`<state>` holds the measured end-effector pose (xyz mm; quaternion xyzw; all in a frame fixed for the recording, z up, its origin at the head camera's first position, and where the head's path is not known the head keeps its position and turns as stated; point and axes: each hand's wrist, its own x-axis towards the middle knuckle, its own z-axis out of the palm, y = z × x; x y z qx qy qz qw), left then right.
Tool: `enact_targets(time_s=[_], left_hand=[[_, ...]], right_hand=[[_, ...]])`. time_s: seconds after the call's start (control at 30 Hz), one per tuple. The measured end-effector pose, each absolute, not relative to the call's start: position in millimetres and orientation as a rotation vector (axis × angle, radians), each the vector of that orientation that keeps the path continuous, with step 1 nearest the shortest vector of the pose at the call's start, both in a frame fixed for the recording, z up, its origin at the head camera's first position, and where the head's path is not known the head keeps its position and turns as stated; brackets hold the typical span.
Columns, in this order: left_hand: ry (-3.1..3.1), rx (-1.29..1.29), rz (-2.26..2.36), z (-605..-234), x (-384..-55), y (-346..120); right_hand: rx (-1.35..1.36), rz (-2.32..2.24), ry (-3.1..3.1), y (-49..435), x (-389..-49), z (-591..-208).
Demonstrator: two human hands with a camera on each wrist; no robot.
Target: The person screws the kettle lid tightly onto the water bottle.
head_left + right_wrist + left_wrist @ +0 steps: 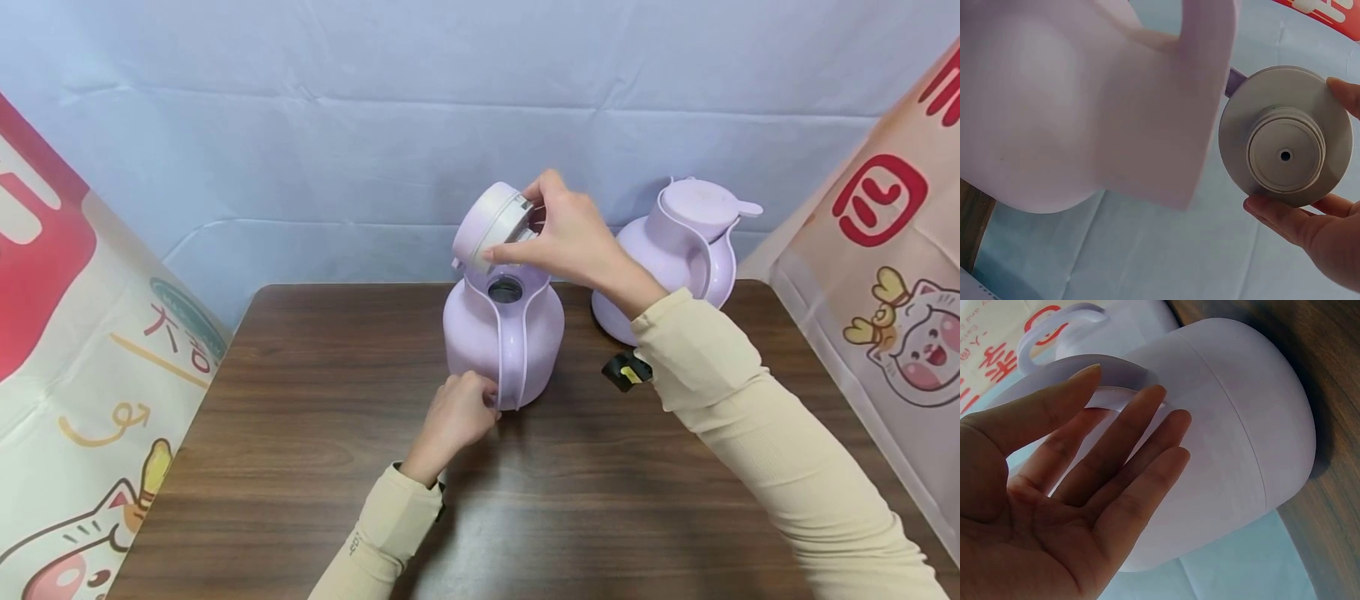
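Observation:
A pale purple thermos jug point(461, 333) stands upright on the table, its round dark mouth point(505, 289) uncovered. Above that mouth my right hand point(573, 229) grips the jug's round lid point(491, 221) by its edge and holds it tilted. In the right wrist view the underside of the lid point(1285, 112) shows a stepped round plug point(1286, 156) with a small hole. Low on the near side, my left hand point(457, 412) has thumb and index finger at the jug's handle point(512, 350). The other fingers stay loosely bent beside the jug in the left wrist view.
A second purple jug point(637, 250), with its lid point(701, 202) on, stands at the back right behind my right forearm. Near my right cuff is a small black piece with a yellow mark point(628, 372). A pale blue cloth point(375, 150) hangs behind the brown table point(322, 358).

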<state>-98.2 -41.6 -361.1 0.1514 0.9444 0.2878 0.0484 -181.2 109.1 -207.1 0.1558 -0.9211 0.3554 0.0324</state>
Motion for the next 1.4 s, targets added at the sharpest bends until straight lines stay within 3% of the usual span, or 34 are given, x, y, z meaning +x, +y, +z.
enact_targets(time_s=[1.4], left_hand=[[2.885, 0.449, 0.885, -361.2, -98.0, -41.3]], right_hand=[[0.46, 0.92, -3.049, 122.8, -184.6, -234.0]])
